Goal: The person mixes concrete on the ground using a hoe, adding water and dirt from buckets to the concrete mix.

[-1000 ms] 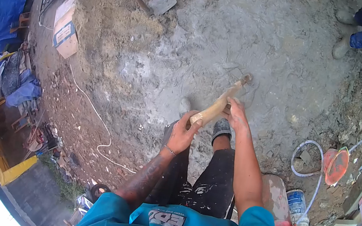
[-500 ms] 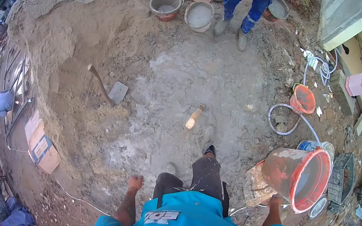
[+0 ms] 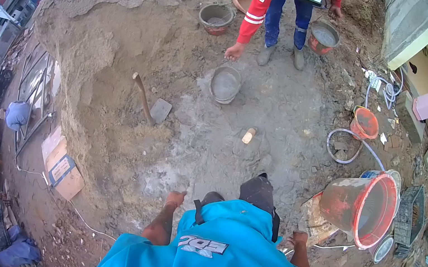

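Observation:
My left hand (image 3: 175, 199) hangs low over the muddy ground, left of my knees, with its fingers curled and nothing I can make out in them. On the other side, my right hand (image 3: 298, 238) is beside the board under the big red tub (image 3: 357, 205), its fingers curled and small in view. A short wooden handle (image 3: 249, 135) sticks up from the wet grey mud ahead of my feet. Beyond it stands a bucket of grey mix (image 3: 225, 85), below a co-worker's outstretched hand. A hoe (image 3: 144, 100) rests at the sand pile's edge.
A co-worker in red and blue (image 3: 288, 16) stands ahead between buckets. The sand pile (image 3: 88, 39) rises at left. On the right are an orange bucket (image 3: 364, 123), a looped hose (image 3: 329, 145) and a crate (image 3: 409, 217). Another person (image 3: 17, 115) bends at far left.
The co-worker's bucket has come nearer to me and stands apart from the others. The co-worker's arm now reaches toward it. My view has shifted, and my left hand is slightly higher.

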The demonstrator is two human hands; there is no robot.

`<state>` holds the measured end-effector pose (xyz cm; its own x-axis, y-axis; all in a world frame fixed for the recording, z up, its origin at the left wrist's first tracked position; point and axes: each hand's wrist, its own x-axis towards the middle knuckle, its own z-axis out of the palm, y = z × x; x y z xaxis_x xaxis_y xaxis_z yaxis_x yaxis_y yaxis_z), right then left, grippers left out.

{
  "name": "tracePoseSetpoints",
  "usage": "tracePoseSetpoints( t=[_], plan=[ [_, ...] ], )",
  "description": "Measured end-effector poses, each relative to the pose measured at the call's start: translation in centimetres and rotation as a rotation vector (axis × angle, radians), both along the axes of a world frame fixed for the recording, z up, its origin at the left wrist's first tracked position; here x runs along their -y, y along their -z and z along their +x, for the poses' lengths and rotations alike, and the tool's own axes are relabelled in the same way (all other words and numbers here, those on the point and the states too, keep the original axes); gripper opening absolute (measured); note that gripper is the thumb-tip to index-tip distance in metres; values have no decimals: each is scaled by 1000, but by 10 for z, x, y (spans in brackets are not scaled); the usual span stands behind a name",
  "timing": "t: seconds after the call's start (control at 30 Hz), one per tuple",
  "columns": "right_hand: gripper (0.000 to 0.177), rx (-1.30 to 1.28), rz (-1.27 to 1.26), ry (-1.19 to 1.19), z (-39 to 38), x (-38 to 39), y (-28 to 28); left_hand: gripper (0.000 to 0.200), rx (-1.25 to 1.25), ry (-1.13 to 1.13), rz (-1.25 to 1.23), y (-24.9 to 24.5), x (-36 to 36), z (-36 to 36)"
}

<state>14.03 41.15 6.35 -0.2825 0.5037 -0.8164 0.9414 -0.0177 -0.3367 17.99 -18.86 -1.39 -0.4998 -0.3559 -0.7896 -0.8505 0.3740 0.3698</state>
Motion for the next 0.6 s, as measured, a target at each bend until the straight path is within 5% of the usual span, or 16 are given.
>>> tracePoseSetpoints(
  t=[0.1, 0.17, 0.23, 0.3, 0.4, 0.5, 0.6],
  plan=[
    [14, 19, 42, -304, -7, -47, 75, 69, -130, 92, -26, -85, -66, -145],
    [17, -12, 261, -459, -45, -52, 81, 79, -303, 55, 64, -78, -97, -228],
    [24, -166, 194, -531, -96, -57, 119, 83, -260, 82, 166, -64, -111, -303],
    [21, -221, 40, -404, -191, 22, 70, 71, 44, -288, 541, -48, -126, -360],
    [36, -90, -228, -448, -307, 127, 97, 54, 155, -199, 871, -26, -159, -399],
    [79, 176, -706, -289, -392, 222, 171, 33, 85, -292, 850, -29, -190, -398],
    [62, 230, -792, -39, -448, 298, 256, 32, 67, -176, 706, -45, -200, -404]
  ],
)
